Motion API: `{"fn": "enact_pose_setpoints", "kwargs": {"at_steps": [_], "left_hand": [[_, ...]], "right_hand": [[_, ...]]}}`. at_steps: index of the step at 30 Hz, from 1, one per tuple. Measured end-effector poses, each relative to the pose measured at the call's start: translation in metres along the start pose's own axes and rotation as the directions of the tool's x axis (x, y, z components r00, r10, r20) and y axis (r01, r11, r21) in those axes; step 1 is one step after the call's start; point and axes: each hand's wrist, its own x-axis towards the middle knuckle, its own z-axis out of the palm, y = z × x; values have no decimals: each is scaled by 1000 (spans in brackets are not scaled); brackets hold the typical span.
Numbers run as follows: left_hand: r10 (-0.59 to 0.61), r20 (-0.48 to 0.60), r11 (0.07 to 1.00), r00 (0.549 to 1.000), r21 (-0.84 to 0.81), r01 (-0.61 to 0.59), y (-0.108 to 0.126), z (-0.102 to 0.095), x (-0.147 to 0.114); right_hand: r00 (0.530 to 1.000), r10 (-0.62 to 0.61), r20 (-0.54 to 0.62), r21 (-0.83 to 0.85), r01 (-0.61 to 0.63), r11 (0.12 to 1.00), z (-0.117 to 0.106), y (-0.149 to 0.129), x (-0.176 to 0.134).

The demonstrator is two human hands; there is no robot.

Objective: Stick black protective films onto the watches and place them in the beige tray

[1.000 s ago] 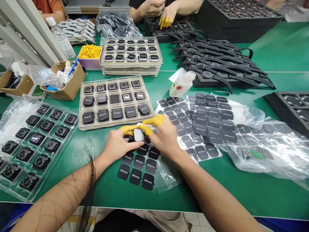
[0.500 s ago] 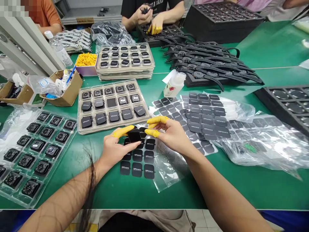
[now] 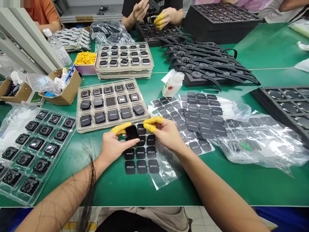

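Observation:
My left hand [image 3: 113, 138], with yellow finger cots, pinches a black square watch body [image 3: 131, 132] between fingers and thumb, its glossy face tilted toward me. Beneath it lies a sheet of black square labels [image 3: 141, 152] with white lettering. My right hand [image 3: 166, 132], also in yellow finger cots, is closed at the sheet's upper right edge, by a top-row label; the exact grip at the fingertips is partly hidden. Just beyond my hands, a plastic tray [image 3: 142, 120] holds watch bodies, several covered by lettered labels, with one pocket vacant.
Another tray of watch bodies [image 3: 36, 145] lies at left. Stacked trays [image 3: 125, 72], a box of yellow finger cots [image 3: 85, 66] and a white bottle [image 3: 173, 84] stand farther back. More label sheets [image 3: 202, 116] and plastic bags [image 3: 263, 148] lie right. A co-worker's hands [image 3: 161, 20] handle straps opposite.
The label sheet has slid slightly right under my hands. The watch body in my left hand has turned, showing more of its face. The co-worker's hands have lifted from the tray.

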Motion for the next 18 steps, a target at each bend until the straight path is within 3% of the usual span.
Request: {"fn": "enact_pose_setpoints", "kwargs": {"at_steps": [4, 8, 10, 12, 15, 18], "left_hand": [[-154, 61, 939, 986, -302, 165, 1, 2, 6], [-154, 63, 953, 986, -255, 165, -3, 1, 6], [-144, 85, 976, 986, -150, 155, -6, 0, 4], [-122, 136, 991, 983, -31, 128, -8, 0, 2], [-75, 197, 995, 977, 81, 60, -8, -1, 1], [-58, 212, 992, 976, 123, 32, -6, -1, 3]], "right_hand": [[992, -124, -4, 30, 124, 992, -2, 1, 4], [982, -184, -48, 172, 190, 967, -27, -18, 4], [990, -121, -77, 235, 136, 962, -36, -29, 0], [999, -15, -33, 201, 21, 979, -34, -37, -6], [987, 153, 49, 117, -158, 981, -12, -37, -13], [962, 259, 82, 150, -268, 952, 9, -30, -14]]}}
